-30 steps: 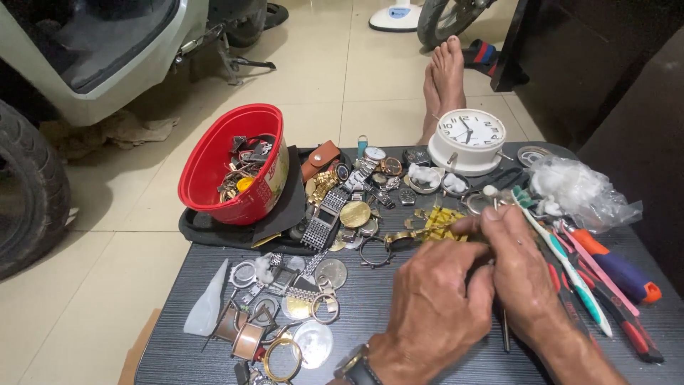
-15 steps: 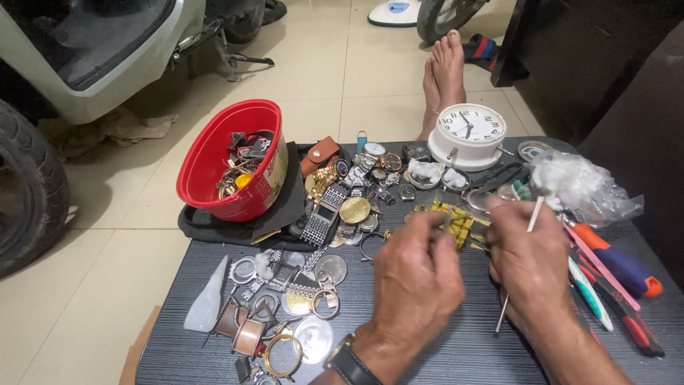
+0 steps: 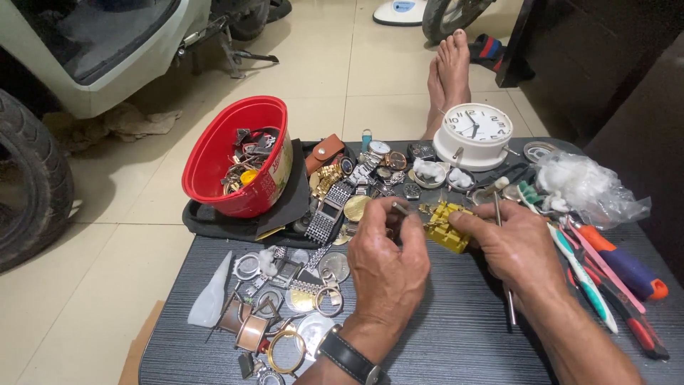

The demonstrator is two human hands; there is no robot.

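Head view: left hand (image 3: 388, 264) pinches small metal pin (image 3: 400, 208) just left of yellow watch-link remover (image 3: 447, 225); right hand (image 3: 511, 249) grips remover's right side, thin tool (image 3: 503, 264) tucked in fingers; white clock (image 3: 474, 135) behind remover

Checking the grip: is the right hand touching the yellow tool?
Touching. The head view shows the right hand with fingertips pressed on the yellow tool.

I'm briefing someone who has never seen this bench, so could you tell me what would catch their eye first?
Probably the red bowl of watch parts at the table's far left, and the white clock at the far edge. Between them lies a scatter of watches and bands. At the centre, the left hand and right hand meet at a small yellow tool.
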